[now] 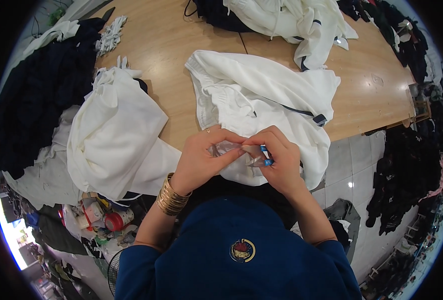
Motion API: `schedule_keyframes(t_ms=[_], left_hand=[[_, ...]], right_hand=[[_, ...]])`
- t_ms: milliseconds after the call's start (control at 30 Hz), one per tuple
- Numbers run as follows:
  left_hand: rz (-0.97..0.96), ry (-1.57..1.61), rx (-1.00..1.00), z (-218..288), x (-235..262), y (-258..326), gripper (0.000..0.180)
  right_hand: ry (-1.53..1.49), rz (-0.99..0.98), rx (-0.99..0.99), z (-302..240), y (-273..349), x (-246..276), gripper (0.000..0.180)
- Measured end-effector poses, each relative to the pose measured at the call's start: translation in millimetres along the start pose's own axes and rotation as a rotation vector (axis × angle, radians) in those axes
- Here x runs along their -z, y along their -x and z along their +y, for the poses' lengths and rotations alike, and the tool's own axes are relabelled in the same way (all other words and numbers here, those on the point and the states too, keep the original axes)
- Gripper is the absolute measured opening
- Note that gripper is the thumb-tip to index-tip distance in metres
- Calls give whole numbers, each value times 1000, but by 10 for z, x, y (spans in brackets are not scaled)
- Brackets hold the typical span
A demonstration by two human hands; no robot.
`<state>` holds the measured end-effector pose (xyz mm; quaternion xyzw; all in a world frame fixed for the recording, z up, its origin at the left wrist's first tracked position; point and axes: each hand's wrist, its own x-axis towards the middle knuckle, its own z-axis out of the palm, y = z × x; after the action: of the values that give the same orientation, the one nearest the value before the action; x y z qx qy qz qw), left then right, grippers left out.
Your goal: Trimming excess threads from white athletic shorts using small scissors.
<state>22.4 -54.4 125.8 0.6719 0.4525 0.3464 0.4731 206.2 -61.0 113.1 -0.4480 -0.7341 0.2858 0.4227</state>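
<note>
Clear plastic wrapper [230, 148], one small piece, sits pinched between the left hand [201, 160] and right hand [277, 159], both grasping it above one white garment [261, 100] on the wooden table [166, 45]. Two more white garments lie nearby.

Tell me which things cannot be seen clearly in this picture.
Head view:
- Small clear item with blue parts: mostly covered by the left hand and right hand; its kind is unclear.
- White garment: near edge hidden under both hands.
- Dark clothes at right: bent and blurred by the fisheye rim.
</note>
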Motion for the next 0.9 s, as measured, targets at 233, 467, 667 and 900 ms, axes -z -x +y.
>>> schedule_keyframes(t_ms=[233, 467, 667, 900], left_hand=[[113, 95, 103, -42, -40, 26, 10], [123, 163, 177, -80, -59, 48, 10], [97, 153, 173, -43, -83, 45, 10], [100, 56, 119, -2, -132, 43, 9]], right_hand=[[174, -111, -116, -129, -101, 210, 30], [260, -121, -132, -72, -33, 283, 35], [124, -53, -216, -59, 16, 155, 25], [211, -151, -77, -89, -57, 189, 19]])
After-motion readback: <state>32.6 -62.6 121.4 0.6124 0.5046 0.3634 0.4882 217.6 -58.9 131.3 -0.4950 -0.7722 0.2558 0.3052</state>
